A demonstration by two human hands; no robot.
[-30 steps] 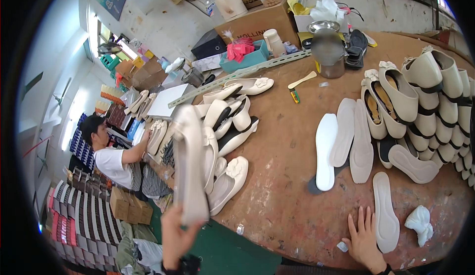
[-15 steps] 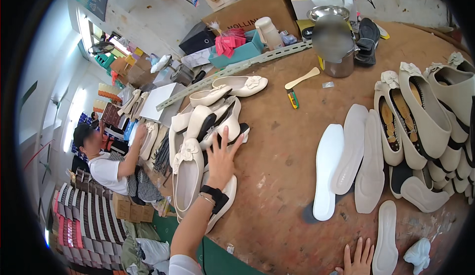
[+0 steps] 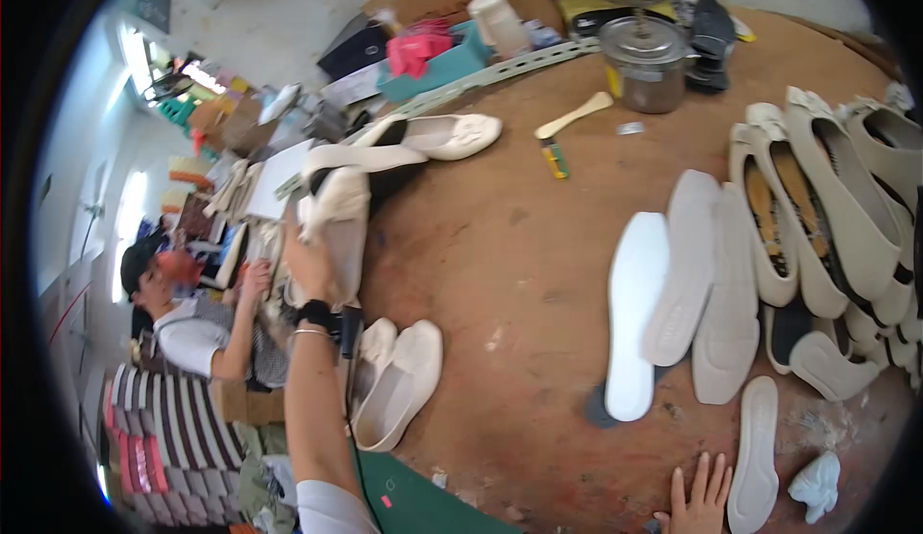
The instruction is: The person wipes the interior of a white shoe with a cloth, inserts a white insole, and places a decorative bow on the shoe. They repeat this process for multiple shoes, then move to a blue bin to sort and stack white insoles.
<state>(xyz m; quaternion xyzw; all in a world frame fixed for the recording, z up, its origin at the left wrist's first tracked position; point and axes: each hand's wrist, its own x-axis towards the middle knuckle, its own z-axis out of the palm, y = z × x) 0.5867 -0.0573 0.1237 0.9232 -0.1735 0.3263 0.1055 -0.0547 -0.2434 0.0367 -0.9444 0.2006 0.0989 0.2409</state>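
My left hand (image 3: 310, 263) grips a cream flat shoe (image 3: 344, 231) at the table's left edge; motion blurs the fingers a little. Just beyond it, other cream flats (image 3: 447, 137) lie in a group. Nearer to me, below the left wrist, sits a pair of cream flats (image 3: 404, 390). My right hand (image 3: 700, 497) rests flat with fingers spread, partly cut off by the lower edge. Beside it is a beige insole (image 3: 754, 457). Farther up lie a white insole (image 3: 635, 318) and two greyish ones (image 3: 685, 270), overlapping.
Cream shoes are piled (image 3: 836, 222) at the right. A lidded pot (image 3: 646, 82), a utility knife (image 3: 555, 159) and a wooden spatula (image 3: 574, 114) stand or lie at the back, near a slotted metal rail (image 3: 500, 75). A co-worker (image 3: 197, 337) is at the left.
My left hand has moved left and away from me, from spread over the shoe heap to gripping a shoe. The heap is rearranged, with a pair now nearer me. My right hand stays put.
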